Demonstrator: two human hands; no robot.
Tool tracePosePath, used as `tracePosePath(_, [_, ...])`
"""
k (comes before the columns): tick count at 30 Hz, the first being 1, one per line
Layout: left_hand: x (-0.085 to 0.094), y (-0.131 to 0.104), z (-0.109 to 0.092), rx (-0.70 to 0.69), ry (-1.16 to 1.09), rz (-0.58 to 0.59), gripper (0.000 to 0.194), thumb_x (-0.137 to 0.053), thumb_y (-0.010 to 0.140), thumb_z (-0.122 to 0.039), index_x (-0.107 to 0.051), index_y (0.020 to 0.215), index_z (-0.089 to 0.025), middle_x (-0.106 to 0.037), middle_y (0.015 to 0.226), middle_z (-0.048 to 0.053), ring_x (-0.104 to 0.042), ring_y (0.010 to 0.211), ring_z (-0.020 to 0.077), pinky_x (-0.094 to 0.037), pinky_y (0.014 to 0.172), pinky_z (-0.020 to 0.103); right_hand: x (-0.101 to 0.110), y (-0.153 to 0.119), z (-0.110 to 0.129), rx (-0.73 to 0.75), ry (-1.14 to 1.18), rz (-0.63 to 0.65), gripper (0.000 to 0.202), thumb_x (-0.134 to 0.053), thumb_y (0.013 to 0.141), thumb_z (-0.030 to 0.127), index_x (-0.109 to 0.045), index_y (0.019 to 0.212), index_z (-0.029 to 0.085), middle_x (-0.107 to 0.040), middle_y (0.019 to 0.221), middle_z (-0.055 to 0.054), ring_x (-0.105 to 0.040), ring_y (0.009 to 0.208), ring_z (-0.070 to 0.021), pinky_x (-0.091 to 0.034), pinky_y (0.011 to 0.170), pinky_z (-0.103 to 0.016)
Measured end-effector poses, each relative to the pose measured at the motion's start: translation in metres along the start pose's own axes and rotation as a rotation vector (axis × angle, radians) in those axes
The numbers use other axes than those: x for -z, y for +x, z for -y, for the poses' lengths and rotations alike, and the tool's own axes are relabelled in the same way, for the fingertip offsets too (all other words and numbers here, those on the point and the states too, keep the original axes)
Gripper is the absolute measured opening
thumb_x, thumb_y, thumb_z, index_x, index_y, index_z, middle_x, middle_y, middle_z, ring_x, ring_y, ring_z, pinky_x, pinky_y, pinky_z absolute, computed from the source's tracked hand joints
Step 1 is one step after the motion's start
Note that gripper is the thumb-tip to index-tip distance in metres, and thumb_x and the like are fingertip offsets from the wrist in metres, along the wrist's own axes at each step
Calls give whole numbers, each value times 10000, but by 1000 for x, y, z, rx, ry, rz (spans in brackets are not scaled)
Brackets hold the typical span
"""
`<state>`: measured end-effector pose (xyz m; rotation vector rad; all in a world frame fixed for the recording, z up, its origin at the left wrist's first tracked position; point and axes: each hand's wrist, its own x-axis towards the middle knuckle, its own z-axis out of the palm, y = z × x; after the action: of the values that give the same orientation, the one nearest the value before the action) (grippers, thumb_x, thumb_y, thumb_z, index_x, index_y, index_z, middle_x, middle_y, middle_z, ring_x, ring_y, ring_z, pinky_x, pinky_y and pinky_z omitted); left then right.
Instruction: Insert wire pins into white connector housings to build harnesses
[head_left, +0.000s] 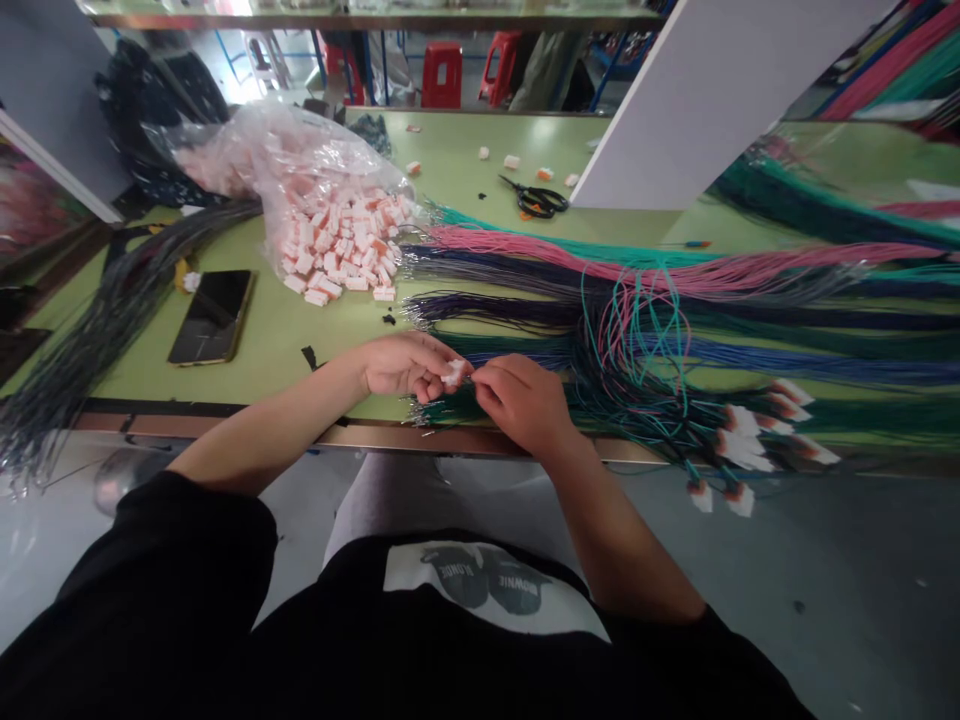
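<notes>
Near the table's front edge my left hand pinches a small white and orange connector between thumb and fingers. Just right of it, touching or nearly so, my right hand is closed with its fingertips at the connector's right side; a thin wire seems to be in them, though it is too small to make out well. Under and behind my hands lie bundles of green and blue wires. Pink wires run farther back. A heap of loose connectors spills from a clear plastic bag.
A phone and grey wires lie at the left. Black scissors rest behind the wires. Wired connectors hang over the front edge at right. A white panel slants at the back right. Red stools stand beyond.
</notes>
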<state>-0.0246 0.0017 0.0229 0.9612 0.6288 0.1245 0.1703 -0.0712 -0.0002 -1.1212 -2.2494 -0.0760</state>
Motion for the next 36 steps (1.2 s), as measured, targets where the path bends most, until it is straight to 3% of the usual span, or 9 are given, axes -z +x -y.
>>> tracePosePath(6, [0,0,0,12,-4,7,137,-697,675,-163,-632,775,-96,-618,579,-21,-512,448,33,-389,402,109,-4,-3,3,20,-55,-20,246,-432,866,152,-635,747,222,-647,739,-48,-566,698,-147,-438,687,-274])
tracePosePath(13, [-3,-1,-2,-72,73,37,161,-701,688,-185,-613,793,-100,-581,551,-43,-514,446,29,-405,432,110,1,1,7,-216,231,-28,136,-473,850,221,-597,794,218,-656,783,-34,-560,674,-139,-437,622,-262])
tracePosePath(17, [-5,-3,-3,-93,111,30,184,-710,694,-182,-620,825,-89,-592,565,-35,-541,476,38,-424,455,115,3,1,9,-236,265,-30,118,-492,824,214,-575,739,209,-616,696,-15,-535,629,-130,-417,593,-247])
tracePosePath(20, [-4,-4,-3,-102,122,20,203,-714,700,-179,-634,861,-84,-607,577,-28,-552,493,42,-445,479,121,2,1,7,-197,220,-37,130,-485,827,191,-556,720,213,-622,714,-15,-535,637,-129,-414,604,-249])
tracePosePath(25, [-3,-3,-2,-107,92,12,201,-721,706,-159,-650,873,-73,-632,609,-7,-580,516,54,-481,505,140,-5,2,1,16,126,-109,152,-473,823,129,-536,719,221,-635,715,-19,-560,691,-146,-435,658,-262])
tracePosePath(29, [-2,-2,1,-93,63,-25,203,-734,685,-129,-662,869,-81,-659,655,7,-607,534,72,-501,502,160,-10,3,2,68,64,-104,180,-462,844,113,-558,735,219,-668,765,-34,-581,733,-153,-453,702,-269])
tracePosePath(36, [-3,-1,-1,-99,72,-40,199,-736,694,-138,-673,872,-75,-652,628,7,-608,537,82,-505,518,178,-4,2,6,-159,280,-106,105,-510,822,187,-573,741,210,-639,702,-9,-563,638,-128,-428,598,-240])
